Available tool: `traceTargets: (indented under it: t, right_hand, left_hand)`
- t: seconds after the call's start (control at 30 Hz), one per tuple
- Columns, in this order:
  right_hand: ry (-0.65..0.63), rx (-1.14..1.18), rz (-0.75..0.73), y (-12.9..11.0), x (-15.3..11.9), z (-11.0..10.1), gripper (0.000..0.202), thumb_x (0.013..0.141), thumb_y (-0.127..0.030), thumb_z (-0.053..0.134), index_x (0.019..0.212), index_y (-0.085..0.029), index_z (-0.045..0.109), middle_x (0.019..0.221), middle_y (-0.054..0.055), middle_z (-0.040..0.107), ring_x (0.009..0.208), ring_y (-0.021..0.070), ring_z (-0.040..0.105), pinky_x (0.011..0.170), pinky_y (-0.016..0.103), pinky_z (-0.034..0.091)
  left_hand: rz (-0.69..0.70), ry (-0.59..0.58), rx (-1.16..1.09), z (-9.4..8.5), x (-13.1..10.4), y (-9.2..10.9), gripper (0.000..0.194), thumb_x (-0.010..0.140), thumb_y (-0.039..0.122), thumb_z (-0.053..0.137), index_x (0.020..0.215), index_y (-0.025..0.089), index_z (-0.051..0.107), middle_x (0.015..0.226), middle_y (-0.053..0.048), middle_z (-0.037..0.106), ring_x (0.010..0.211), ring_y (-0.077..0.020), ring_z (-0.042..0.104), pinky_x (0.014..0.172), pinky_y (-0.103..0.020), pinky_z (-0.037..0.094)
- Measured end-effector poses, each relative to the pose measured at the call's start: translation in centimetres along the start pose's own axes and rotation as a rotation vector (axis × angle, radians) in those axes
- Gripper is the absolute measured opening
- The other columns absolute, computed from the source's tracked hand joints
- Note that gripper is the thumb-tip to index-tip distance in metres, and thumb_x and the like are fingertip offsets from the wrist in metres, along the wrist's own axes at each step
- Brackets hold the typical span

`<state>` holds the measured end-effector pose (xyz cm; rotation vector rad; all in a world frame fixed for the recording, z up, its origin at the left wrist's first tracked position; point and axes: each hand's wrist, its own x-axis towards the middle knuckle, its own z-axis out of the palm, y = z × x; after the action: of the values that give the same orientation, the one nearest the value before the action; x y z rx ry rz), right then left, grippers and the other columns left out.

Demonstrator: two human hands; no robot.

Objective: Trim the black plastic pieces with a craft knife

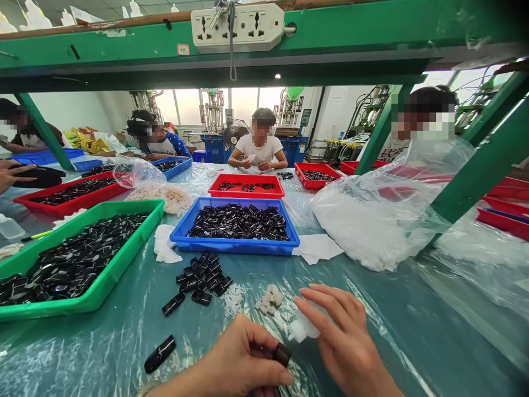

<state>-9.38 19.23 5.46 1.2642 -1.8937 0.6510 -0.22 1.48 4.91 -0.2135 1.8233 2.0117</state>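
My left hand [239, 361] is closed around a small black plastic piece [282, 353] at the bottom centre. My right hand [341, 339] pinches a small white piece [302, 328] just beside it. A loose pile of black pieces [202, 278] lies on the plastic-covered table ahead of my hands, with a single black piece [160, 354] nearer to me on the left. A few small white bits [269, 299] lie between the pile and my right hand.
A blue tray [235, 245] and a green tray [103, 286] hold several black pieces. Red trays [247, 192] stand farther back. A large clear bag of white parts [372, 220] sits at right by a green frame leg [475, 176]. Several people sit around the table.
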Motion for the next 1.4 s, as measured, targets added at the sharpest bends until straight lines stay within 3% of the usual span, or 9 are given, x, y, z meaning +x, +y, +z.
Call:
traceTargets:
  t: [0.27, 0.47, 0.67, 0.93, 1.4]
  right_hand:
    - [-0.016, 0.010, -0.055, -0.5, -0.2, -0.2, 0.034, 0.083, -0.004, 0.043, 0.099, -0.024, 0.066, 0.099, 0.001, 0.066, 0.104, 0.0139, 0.053, 0.096, 0.032, 0.029]
    - [0.126, 0.085, 0.017, -1.4, -0.7, 0.9, 0.036, 0.095, -0.016, 0.032, 0.092, -0.024, 0.067, 0.097, 0.001, 0.067, 0.106, 0.0132, 0.053, 0.101, 0.036, 0.025]
    - [0.130, 0.141, 0.010, -1.5, -1.1, 1.3, 0.034, 0.095, -0.018, 0.033, 0.094, -0.022, 0.066, 0.099, 0.002, 0.067, 0.106, 0.0143, 0.053, 0.099, 0.036, 0.030]
    - [0.013, 0.145, -0.124, -0.7, -0.5, 0.0, 0.025, 0.091, -0.011, 0.039, 0.098, -0.015, 0.063, 0.103, 0.007, 0.064, 0.109, 0.0182, 0.048, 0.092, 0.034, 0.037]
    - [0.020, 0.175, -0.087, -0.5, -1.5, 0.8, 0.029, 0.094, -0.016, 0.035, 0.102, -0.017, 0.063, 0.107, 0.007, 0.062, 0.113, 0.0186, 0.047, 0.096, 0.038, 0.035]
  left_hand:
    - [-0.037, -0.060, -0.009, -0.2, -0.1, 0.1, 0.030, 0.058, 0.033, 0.075, 0.065, 0.007, 0.061, 0.050, -0.001, 0.051, 0.044, -0.0068, 0.050, 0.044, -0.014, 0.041]
    - [-0.036, -0.086, 0.036, -0.2, -0.2, 0.2, 0.032, 0.057, 0.032, 0.075, 0.053, 0.009, 0.053, 0.047, 0.000, 0.049, 0.042, -0.0060, 0.047, 0.042, -0.014, 0.036]
    - [-0.018, -0.110, 0.033, -0.3, -0.3, 0.0, 0.034, 0.057, 0.032, 0.075, 0.051, 0.010, 0.051, 0.046, 0.001, 0.048, 0.041, -0.0049, 0.044, 0.040, -0.014, 0.032]
    - [-0.049, -0.097, 0.013, -0.2, -0.2, 0.3, 0.033, 0.056, 0.033, 0.076, 0.055, 0.009, 0.054, 0.047, 0.000, 0.050, 0.042, -0.0066, 0.047, 0.042, -0.015, 0.036]
    - [-0.049, -0.092, 0.030, -0.3, -0.2, 0.1, 0.034, 0.056, 0.034, 0.076, 0.054, 0.009, 0.053, 0.045, 0.000, 0.049, 0.041, -0.0065, 0.046, 0.041, -0.014, 0.035]
